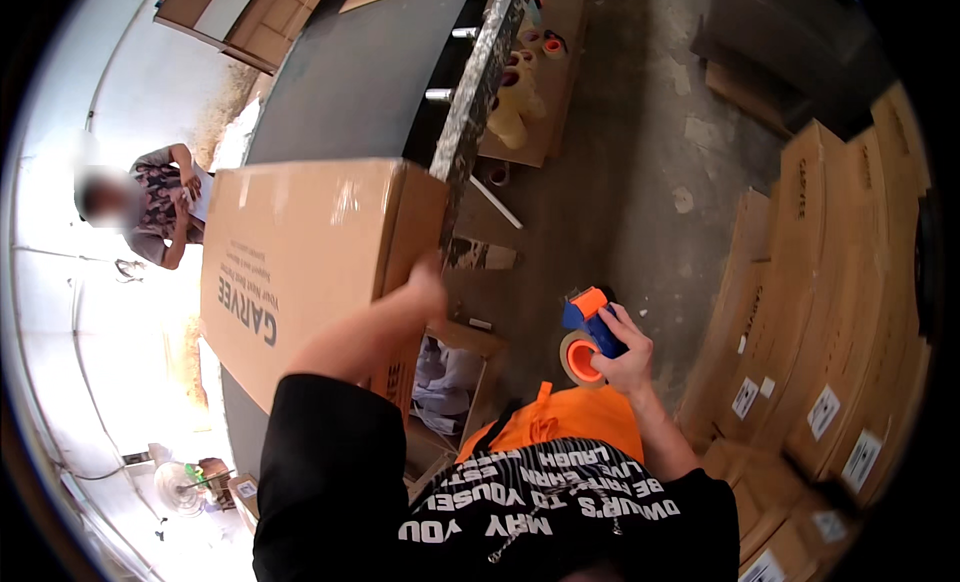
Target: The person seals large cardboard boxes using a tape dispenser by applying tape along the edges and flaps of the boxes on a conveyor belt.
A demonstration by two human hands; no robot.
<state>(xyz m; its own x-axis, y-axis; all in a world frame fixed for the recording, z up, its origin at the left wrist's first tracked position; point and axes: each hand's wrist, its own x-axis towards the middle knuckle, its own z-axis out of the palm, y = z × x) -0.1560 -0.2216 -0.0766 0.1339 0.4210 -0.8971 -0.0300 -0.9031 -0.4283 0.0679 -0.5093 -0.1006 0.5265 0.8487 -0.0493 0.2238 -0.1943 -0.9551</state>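
Observation:
A large brown cardboard box (pixel 300 232) lies on the dark conveyor, with shiny clear tape on its upper face. My left hand (pixel 428 290) is at the box's near right side, against or just beside it. Motion blurs that hand, and its fingers do not show clearly. In my right hand (pixel 630 352) is a blue and orange tape dispenser (pixel 597 322), gripped by the handle. Its tape roll, on an orange hub, hangs low near my orange apron (pixel 560 422). The dispenser is apart from the box, out over the floor.
The conveyor belt (pixel 350 82) runs away to the far end beside a worn metal rail (pixel 480 82). Tape rolls (pixel 510 122) rest on a cardboard-coloured surface beyond it. Stacked long cartons (pixel 800 292) line the right. Across the conveyor stands another person (pixel 160 202). An open carton (pixel 470 342) sits below.

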